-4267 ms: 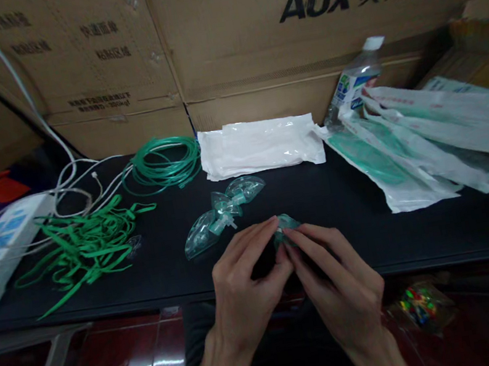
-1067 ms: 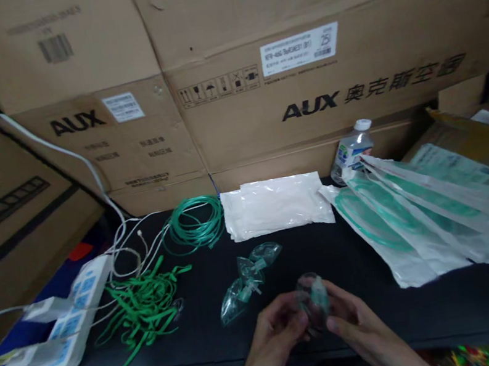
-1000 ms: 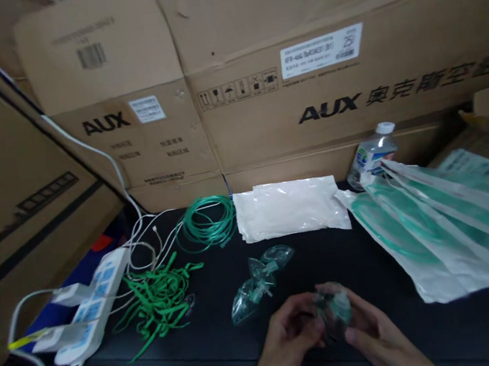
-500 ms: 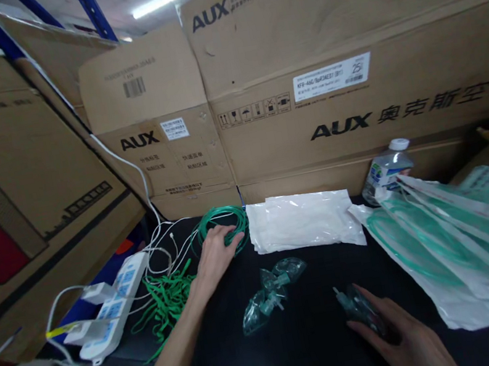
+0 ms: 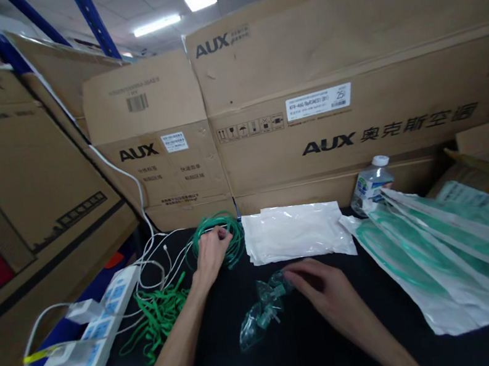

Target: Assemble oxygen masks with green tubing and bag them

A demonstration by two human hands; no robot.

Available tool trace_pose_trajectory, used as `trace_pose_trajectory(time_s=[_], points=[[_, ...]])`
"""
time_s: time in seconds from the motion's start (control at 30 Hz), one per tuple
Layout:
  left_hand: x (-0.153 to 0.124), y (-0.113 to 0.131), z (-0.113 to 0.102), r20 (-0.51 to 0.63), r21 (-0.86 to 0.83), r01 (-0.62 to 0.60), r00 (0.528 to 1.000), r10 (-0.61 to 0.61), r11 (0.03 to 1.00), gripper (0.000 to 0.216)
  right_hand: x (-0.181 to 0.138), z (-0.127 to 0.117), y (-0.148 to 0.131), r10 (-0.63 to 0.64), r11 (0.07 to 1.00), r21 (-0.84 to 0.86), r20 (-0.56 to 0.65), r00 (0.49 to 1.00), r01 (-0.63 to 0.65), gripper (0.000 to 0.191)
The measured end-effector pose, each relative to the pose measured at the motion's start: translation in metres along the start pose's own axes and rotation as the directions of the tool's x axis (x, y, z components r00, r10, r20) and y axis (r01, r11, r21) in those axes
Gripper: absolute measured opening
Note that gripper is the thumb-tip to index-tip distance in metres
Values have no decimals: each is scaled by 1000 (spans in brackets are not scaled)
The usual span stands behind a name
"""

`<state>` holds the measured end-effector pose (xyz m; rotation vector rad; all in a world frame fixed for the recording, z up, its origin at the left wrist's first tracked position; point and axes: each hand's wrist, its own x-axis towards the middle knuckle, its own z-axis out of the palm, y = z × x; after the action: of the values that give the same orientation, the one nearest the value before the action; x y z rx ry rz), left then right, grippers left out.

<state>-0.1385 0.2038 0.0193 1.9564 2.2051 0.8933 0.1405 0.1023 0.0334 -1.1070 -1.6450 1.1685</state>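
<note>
Both forearms are bare and slant inward from the lower edge of the head view. The left forearm (image 5: 174,351) rises toward the upper right and reaches the farther of the two; its wrist (image 5: 199,283) looks nearly straight. The left hand (image 5: 212,248) is turned back upward, fingers (image 5: 210,234) curled over and thumb (image 5: 227,241) close beside them; how firmly they press is unclear. The right forearm (image 5: 369,327) comes from the lower right, ending in the right hand (image 5: 323,282), which points leftward. Its fingers (image 5: 300,265) and thumb meet near the tips, a shadowed hollow behind them. The hands stay well apart.
</note>
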Motion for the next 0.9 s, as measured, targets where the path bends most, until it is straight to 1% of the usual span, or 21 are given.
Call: trace_pose_trajectory(time_s=[0.03, 0.1, 0.2, 0.27, 0.33, 0.4, 0.43, 0.5, 0.57, 0.6, 0.63, 0.7, 0.77, 0.83, 0.9], points=[[-3, -1, -3, -28, -28, -4, 1000, 3, 1000, 17, 22, 13, -5, 18, 999, 37, 57, 998, -20, 30], [-9, -1, -8, -76, -81, -27, 997, 21, 996, 18, 67, 39, -8, 57, 995, 75, 122, 991, -66, 29], [-20, 2, -9, -128, -139, -75, 990, 58, 987, 21, 128, 77, -4, 137, 983, 106, 114, 984, -149, 32], [-29, 6, -8, -146, -163, -97, 987, 74, 982, 23, 158, 98, -1, 159, 978, 119, 111, 981, -172, 33], [-40, 9, -9, -148, -193, -114, 985, 86, 975, 23, 176, 113, 2, 170, 975, 125, 123, 978, -186, 35], [-51, 7, -15, -155, -228, -112, 985, 77, 967, 23, 185, 120, 4, 169, 973, 131, 153, 974, -189, 36], [-56, 4, -21, -173, -242, -88, 984, 46, 966, 25, 188, 121, 5, 163, 973, 135, 175, 971, -187, 36], [-64, -6, -35, -237, -257, 20, 968, -83, 966, 37, 191, 118, 5, 140, 973, 148, 225, 964, -176, 37], [-66, -19, -48, -294, -265, 181, 920, -258, 947, 57, 193, 111, 3, 109, 974, 162, 271, 957, -156, 37], [-63, -26, -54, -295, -266, 257, 896, -332, 929, 69, 193, 107, 1, 92, 975, 171, 287, 954, -145, 36], [-59, -32, -57, -272, -264, 324, 878, -393, 908, 80, 194, 103, -1, 76, 975, 180, 298, 952, -134, 36], [-46, -43, -59, -177, -248, 426, 863, -473, 870, 96, 194, 97, -4, 52, 974, 196, 308, 950, -116, 36], [-32, -50, -57, -64, -219, 496, 852, -520, 840, 102, 193, 95, -5, 40, 972, 209, 304, 952, -107, 36], [-20, -54, -52, 20, -187, 533, 842, -539, 825, 96, 190, 96, -4, 44, 970, 219, 288, 956, -111, 37], [-14, -56, -49, 59, -168, 534, 845, -532, 829, 78, 188, 98, -1, 63, 966, 226, 256, 964, -124, 37]])
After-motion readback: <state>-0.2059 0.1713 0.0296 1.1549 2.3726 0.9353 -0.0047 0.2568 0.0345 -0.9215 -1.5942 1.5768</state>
